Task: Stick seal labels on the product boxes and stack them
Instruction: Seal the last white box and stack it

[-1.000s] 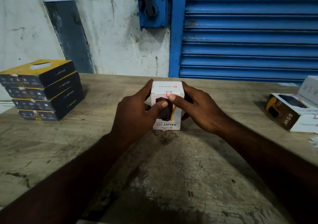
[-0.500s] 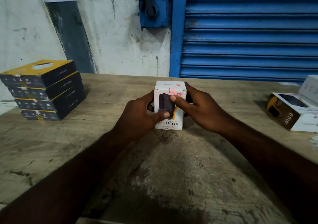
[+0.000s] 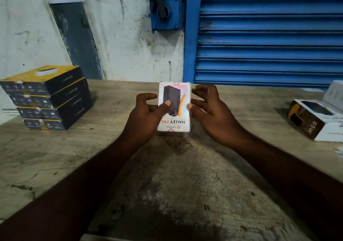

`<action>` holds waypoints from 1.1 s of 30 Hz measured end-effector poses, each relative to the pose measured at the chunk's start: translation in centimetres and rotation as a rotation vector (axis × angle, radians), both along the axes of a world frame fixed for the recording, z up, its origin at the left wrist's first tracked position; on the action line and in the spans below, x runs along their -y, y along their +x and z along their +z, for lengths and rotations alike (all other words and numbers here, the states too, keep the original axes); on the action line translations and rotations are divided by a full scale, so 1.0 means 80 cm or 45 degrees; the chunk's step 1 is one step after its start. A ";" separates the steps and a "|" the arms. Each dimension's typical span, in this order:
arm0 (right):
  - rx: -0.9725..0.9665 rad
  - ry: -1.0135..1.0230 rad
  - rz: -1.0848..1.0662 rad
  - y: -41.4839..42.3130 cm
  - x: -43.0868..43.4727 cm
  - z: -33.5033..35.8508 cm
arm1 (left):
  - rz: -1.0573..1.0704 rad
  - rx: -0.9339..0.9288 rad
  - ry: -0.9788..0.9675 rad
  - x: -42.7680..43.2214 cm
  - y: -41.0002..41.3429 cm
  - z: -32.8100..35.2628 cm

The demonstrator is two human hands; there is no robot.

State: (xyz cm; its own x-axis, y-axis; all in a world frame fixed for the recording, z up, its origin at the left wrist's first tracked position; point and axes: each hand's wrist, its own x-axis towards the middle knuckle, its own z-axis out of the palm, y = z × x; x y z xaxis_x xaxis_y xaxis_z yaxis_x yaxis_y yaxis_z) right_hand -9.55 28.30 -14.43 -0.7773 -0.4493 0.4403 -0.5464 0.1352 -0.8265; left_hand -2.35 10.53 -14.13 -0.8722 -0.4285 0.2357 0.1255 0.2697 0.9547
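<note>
Over the middle of the wooden table point(image 3: 185, 185), the white box point(image 3: 176, 96) was held tipped up, its printed face turned to the camera, probably so that the seal could be checked. It was gripped by the left hand point(image 3: 144, 118), thumb pressed on the face. The right hand point(image 3: 213, 114) was kept loose, fingers spread, only its thumb touching the right edge. A dark power bank, an orange stripe and "HALLEY 20K" were seen printed upside down. A small red-outlined patch point(image 3: 176, 83) at the top edge was judged to be the label.
</note>
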 end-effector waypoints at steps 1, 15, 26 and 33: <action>-0.040 0.029 0.002 0.003 0.000 0.001 | 0.002 0.012 0.041 0.000 0.000 0.000; -0.145 0.401 0.249 0.011 -0.003 -0.002 | -0.042 0.174 0.399 0.003 -0.001 0.004; -0.073 0.130 0.065 0.000 -0.009 -0.006 | -0.415 0.128 0.428 -0.003 0.006 0.010; -0.046 0.083 0.003 -0.007 -0.004 -0.011 | -0.475 0.153 0.571 -0.001 0.007 0.011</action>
State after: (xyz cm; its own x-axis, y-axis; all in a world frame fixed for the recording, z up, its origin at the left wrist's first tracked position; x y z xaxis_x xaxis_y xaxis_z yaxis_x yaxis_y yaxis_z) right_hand -10.08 28.61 -15.35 -0.7604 -0.4796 0.4379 -0.5760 0.1866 -0.7959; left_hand -1.78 10.65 -13.22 -0.9924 -0.1228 -0.0072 0.0182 -0.2044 0.9787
